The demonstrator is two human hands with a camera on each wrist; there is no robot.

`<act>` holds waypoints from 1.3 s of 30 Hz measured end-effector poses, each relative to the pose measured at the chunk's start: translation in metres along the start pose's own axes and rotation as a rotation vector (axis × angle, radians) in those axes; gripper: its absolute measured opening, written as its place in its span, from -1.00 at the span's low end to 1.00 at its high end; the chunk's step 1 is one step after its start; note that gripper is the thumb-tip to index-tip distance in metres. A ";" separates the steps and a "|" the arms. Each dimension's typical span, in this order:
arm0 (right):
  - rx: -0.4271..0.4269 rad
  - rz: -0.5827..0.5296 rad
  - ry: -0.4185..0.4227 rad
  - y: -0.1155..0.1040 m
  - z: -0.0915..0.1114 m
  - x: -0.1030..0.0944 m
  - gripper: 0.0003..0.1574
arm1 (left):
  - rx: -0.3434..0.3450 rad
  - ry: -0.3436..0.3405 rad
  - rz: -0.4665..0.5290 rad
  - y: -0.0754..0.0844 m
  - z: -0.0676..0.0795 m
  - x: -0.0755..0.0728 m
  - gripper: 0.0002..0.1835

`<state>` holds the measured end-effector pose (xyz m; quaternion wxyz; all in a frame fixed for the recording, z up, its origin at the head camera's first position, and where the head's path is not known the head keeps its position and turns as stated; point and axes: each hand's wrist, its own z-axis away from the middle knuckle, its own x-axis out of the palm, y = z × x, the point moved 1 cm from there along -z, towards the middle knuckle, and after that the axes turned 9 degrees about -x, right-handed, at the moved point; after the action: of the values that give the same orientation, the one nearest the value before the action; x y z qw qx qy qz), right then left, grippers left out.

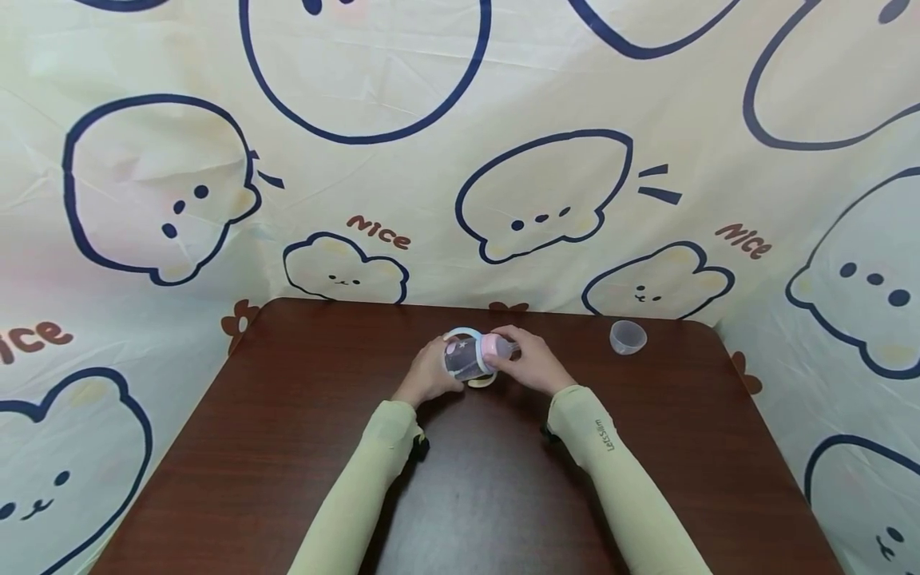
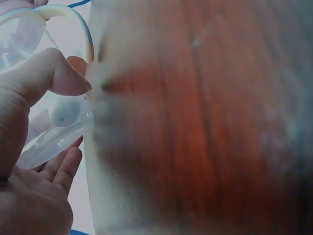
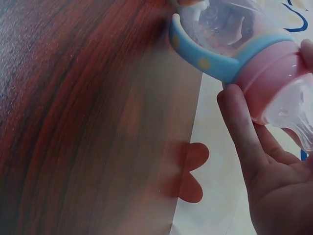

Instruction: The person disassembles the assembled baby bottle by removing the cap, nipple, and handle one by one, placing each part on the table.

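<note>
Nearest the camera, my two forearms reach forward in pale green sleeves (image 1: 636,499), dark lettering on the right one. Beyond them, over the far half of a dark brown wood-grain table (image 1: 287,447), both my hands hold a clear baby bottle (image 1: 463,361), tilted onto its side with its teat (image 1: 511,349) pointing to my right. My left hand (image 1: 430,370) is wrapped round the clear body, thumb on one side and fingers on the other. My right hand (image 1: 537,362) pinches the pink collar (image 1: 494,346) between thumb and fingers. The light blue handle (image 3: 205,61), dotted with yellow, curves out beside the collar. I cannot tell whether the bottle touches the table. Well apart to the right, near the table's far edge, sits a small clear plastic cup (image 1: 628,338). A cream backdrop (image 1: 424,184) with blue-outlined cartoon faces and brown "Nice" lettering surrounds the table.
</note>
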<state>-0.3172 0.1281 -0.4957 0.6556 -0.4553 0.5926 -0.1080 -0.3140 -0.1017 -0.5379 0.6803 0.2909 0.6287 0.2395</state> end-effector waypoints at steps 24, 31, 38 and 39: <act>-0.186 0.111 -0.061 -0.002 0.000 -0.010 -0.19 | -0.037 -0.037 -0.062 0.004 -0.003 -0.002 -0.12; -0.171 0.078 -0.049 -0.001 0.002 -0.010 -0.16 | -0.029 -0.025 -0.067 0.003 -0.003 -0.004 -0.10; -0.148 0.071 -0.044 0.004 0.003 -0.007 -0.13 | -0.022 -0.031 -0.060 0.001 -0.003 -0.002 -0.11; -0.140 0.069 -0.041 0.004 0.003 -0.007 -0.14 | -0.025 -0.031 -0.054 0.000 -0.003 -0.002 -0.11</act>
<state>-0.3185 0.1367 -0.4944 0.6375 -0.4814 0.6005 -0.0346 -0.3170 -0.1028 -0.5362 0.6996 0.2691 0.6227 0.2245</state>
